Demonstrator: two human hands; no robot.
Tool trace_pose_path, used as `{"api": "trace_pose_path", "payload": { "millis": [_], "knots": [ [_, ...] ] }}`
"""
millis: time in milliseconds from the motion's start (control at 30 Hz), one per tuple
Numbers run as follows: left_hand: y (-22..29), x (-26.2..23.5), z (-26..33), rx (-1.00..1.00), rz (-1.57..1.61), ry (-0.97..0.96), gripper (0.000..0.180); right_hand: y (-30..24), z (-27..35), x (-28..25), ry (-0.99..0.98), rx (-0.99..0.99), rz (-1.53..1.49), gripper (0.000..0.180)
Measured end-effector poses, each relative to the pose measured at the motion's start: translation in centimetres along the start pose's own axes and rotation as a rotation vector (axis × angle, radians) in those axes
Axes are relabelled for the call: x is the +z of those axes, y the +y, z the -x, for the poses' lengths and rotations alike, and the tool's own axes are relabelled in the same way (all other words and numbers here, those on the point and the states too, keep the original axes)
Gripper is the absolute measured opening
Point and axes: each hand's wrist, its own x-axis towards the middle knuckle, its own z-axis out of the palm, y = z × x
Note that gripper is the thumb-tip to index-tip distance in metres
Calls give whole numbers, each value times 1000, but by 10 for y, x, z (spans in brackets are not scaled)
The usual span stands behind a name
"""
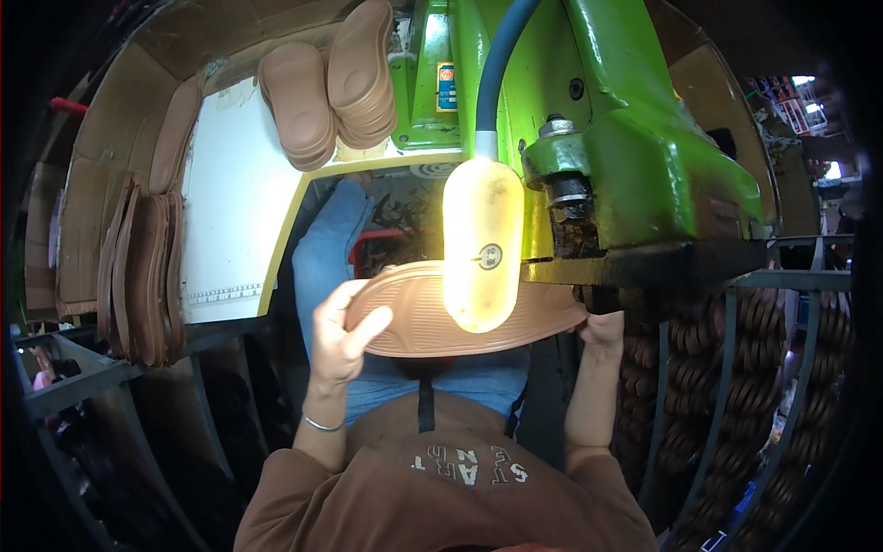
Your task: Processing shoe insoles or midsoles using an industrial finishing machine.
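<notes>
The shoe sole (432,317) I hold sits at centre under the lamp (482,244); sole stacks (329,97) at eleven o'clock, machine (625,138) at one.

Two hands are seen, the left hand (342,333) and the right hand (602,327), and one brown shoe sole (418,317) is held between them. One green machine (625,138) and one lit lamp (482,241) are counted. Two stacks of soles (331,92) are leaned up top (individual soles can't be counted), plus one row of soles (138,267) at left.
</notes>
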Motion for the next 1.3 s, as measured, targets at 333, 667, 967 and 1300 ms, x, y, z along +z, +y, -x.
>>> {"api": "trace_pose_path", "payload": {
  "millis": [333,667,967,1300],
  "knots": [
    [-1,-18,9,4,-304,36,21,9,9,-3,75,-151,205,38],
    [-42,77,-39,254,-289,-201,9,-50,33,-55,276,-155,156,26],
    [1,35,-21,201,-309,-163,23,-26,13,-21,258,-58,39,20],
    [-4,-69,10,-53,-145,-30,12,-2,2,70,-216,-116,365,40]
  ]
}}
